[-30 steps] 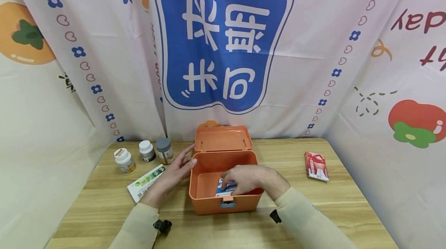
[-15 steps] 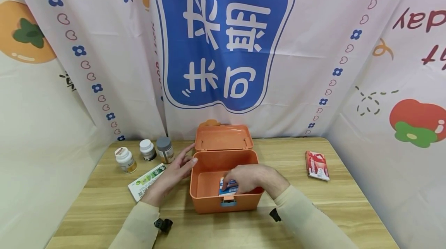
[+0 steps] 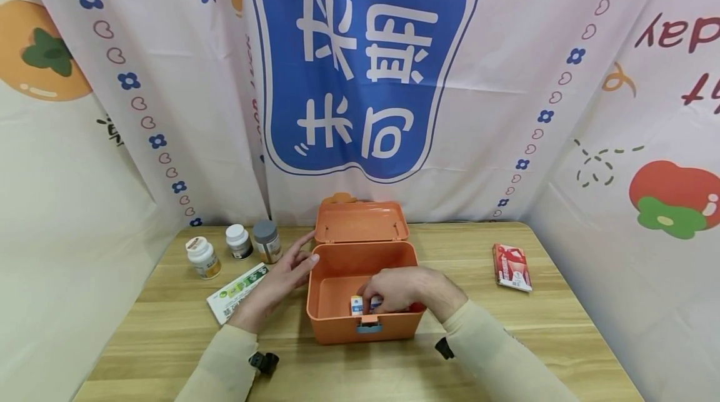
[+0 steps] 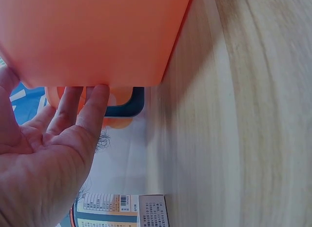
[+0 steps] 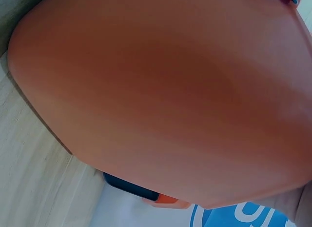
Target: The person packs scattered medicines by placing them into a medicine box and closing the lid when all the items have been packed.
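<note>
An orange box [image 3: 365, 332] stands with its lid [image 3: 361, 224] tilted back. The left hand [image 3: 278, 283] is at its left side, thumb near the rim; in the left wrist view the fairly straight fingers of this hand [image 4: 58, 149] touch the box wall [image 4: 97, 36]. Reaching inside over the front right, the right hand [image 3: 396, 289] has curled fingers around a small blue-and-white package [image 3: 357, 306], which shows on both sides of a finger. Its far fingertips are hidden. The box's outer wall [image 5: 156, 100] fills most of the right wrist view.
Three bottles, two white-capped [image 3: 202, 258] [image 3: 239, 242] and one grey-capped [image 3: 267, 242], stand at the table's back left. A green-and-white carton [image 3: 236, 289] lies beside the left hand. At the right lies a red-and-white carton [image 3: 512, 267]. Behind hangs a printed cloth [image 3: 495, 33].
Inside the box, the blue-and-white package has shifted and turned, now showing a narrower face with a yellowish top. The right fingers have moved slightly with it. The left hand has stayed put.
</note>
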### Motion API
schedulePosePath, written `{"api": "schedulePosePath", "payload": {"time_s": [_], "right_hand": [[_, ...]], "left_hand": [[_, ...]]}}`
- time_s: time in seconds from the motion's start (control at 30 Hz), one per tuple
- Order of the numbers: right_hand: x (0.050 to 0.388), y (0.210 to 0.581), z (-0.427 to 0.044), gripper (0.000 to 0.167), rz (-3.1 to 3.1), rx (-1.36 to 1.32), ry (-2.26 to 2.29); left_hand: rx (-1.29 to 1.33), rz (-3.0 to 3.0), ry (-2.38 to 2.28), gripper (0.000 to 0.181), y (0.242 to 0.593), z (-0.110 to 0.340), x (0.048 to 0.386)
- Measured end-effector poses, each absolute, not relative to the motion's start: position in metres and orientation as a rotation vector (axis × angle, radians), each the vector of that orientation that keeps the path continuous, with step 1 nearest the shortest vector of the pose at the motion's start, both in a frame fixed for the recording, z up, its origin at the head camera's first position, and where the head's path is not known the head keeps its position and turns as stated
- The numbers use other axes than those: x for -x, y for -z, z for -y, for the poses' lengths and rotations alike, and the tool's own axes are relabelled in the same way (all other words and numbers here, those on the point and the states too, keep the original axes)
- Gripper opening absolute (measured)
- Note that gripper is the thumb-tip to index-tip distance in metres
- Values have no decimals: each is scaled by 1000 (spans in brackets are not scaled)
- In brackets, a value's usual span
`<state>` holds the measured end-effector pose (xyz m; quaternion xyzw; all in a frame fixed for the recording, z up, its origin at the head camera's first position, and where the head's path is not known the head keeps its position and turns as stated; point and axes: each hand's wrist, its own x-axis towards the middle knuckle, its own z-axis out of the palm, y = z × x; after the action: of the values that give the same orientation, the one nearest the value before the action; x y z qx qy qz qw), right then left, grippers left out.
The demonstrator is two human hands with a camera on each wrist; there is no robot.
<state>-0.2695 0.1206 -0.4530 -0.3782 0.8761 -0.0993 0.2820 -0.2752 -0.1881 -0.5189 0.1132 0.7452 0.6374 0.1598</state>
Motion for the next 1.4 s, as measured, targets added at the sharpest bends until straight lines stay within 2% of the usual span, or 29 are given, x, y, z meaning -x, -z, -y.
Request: {"api": "schedulePosePath", "payload": {"time_s": [0.17, 0.43, 0.8, 1.4], "right_hand": [[270, 454, -119, 9, -2333, 1090, 284], [272, 452, -123, 32, -2378, 1124, 330], [275, 441, -134, 35, -2442, 1214, 464], [274, 417, -158, 39, -2529, 1116, 697]], "left_hand": [[-315, -2131, -1820, 77, 518, 188, 275], [-313, -2133, -1821, 77, 519, 187, 275], [-327, -2147, -1814, 77, 521, 188, 276], [-332, -2156, -1807, 76, 521, 189, 276]]}}
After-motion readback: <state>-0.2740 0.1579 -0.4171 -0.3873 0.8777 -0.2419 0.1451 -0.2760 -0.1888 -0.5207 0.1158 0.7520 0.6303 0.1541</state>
